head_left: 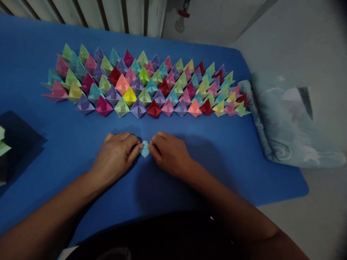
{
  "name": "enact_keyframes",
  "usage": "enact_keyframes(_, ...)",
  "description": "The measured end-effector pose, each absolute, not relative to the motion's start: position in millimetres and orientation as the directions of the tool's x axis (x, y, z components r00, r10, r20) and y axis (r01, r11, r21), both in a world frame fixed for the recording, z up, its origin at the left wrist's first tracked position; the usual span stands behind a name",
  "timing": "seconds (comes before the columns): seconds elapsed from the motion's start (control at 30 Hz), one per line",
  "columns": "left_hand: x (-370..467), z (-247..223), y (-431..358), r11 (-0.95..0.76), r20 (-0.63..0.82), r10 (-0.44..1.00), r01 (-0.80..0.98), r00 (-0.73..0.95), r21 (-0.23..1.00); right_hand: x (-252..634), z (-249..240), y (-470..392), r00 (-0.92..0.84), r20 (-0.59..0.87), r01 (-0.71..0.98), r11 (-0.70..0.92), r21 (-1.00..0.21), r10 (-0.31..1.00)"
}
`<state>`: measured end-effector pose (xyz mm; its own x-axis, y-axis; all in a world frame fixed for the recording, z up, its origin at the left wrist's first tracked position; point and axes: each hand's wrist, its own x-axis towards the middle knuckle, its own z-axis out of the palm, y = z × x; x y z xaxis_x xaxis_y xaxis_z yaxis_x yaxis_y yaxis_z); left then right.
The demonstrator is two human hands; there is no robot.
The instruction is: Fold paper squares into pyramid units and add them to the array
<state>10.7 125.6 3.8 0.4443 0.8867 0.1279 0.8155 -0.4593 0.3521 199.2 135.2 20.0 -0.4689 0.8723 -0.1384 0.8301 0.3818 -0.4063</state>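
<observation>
Between the two hands: one small light-blue folded paper [145, 150], point toward the wearer, apparently gripped from opposite sides to keep it steady and level.

Left hand [114, 151]: fingers curled in, nearly closed, thumb and forefinger pinching the paper's left edge.

Right hand [172, 153]: likewise curled, fingertips closed on the right edge; exact finger contact hidden.

Under both hands: blue surface [65, 144], presumably a flat support for small folds.

Well left of the left hand: green paper piece [3, 147], partly out of view.

Beyond both hands: folded paper boats [129, 96], many colours, upright in close rows, likely ranked to save room.

Right of the right hand, farther off: folded blanket [290, 122].

Farthest: pale slats [135, 16].
</observation>
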Motion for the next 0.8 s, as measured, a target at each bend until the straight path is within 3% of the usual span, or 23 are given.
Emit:
enact_keyframes(0.2,15.4,3.6,122.7,-0.429,0.126,0.903,0.856,0.411,0.287,198.5,18.6,134.1,-0.452,-0.118,0.837,0.375,-0.397,0.884)
enact_keyframes(0.53,20.4,6.1,118.0,-0.338,0.087,0.940,0.870,0.330,0.358,197.0,20.4,134.1,-0.431,-0.141,0.856,0.354,-0.376,0.891)
enact_keyframes(0.8,15.0,3.7,123.2,-0.339,0.112,0.941,0.878,0.320,0.339,207.4,9.7,136.8,-0.404,-0.025,0.869,0.375,-0.322,0.914)
